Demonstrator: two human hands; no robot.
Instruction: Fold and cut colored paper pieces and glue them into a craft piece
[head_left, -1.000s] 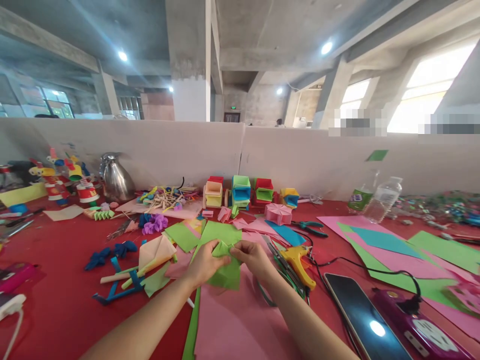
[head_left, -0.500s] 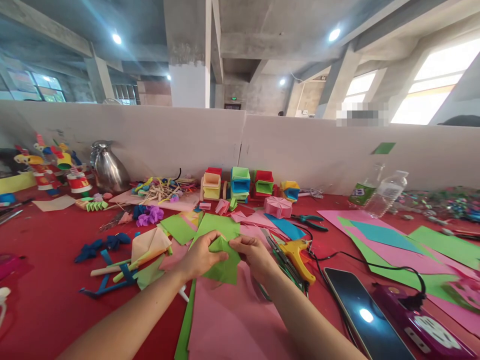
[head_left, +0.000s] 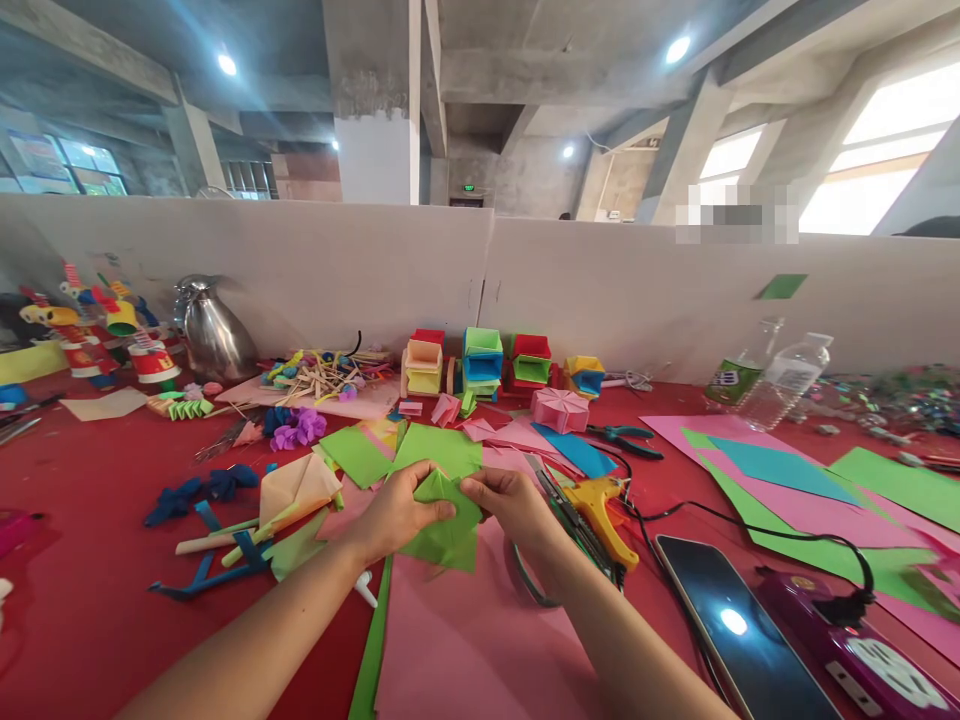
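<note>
A creased piece of green paper (head_left: 444,535) is held between my two hands above the pink sheets (head_left: 480,640). My left hand (head_left: 401,512) pinches its upper left part between thumb and fingers. At the upper right edge, the thumb and curled fingers of my right hand (head_left: 510,500) grip the same paper. More green paper (head_left: 442,448) lies flat just behind the hands. To the right of my right hand is a yellow glue gun (head_left: 604,515), beside dark-handled tools that my forearm partly covers.
Folded paper boxes (head_left: 482,365) and a pink folded round piece (head_left: 561,410) stand at the back, near pliers (head_left: 626,438). A phone (head_left: 731,625) and a purple power strip (head_left: 847,640) lie at right. A steel jug (head_left: 217,330) stands left; bottles (head_left: 787,380) stand back right.
The view has shifted slightly. Both hands keep their pinch on the green paper, whose raised fold looks a little flatter and more turned.
</note>
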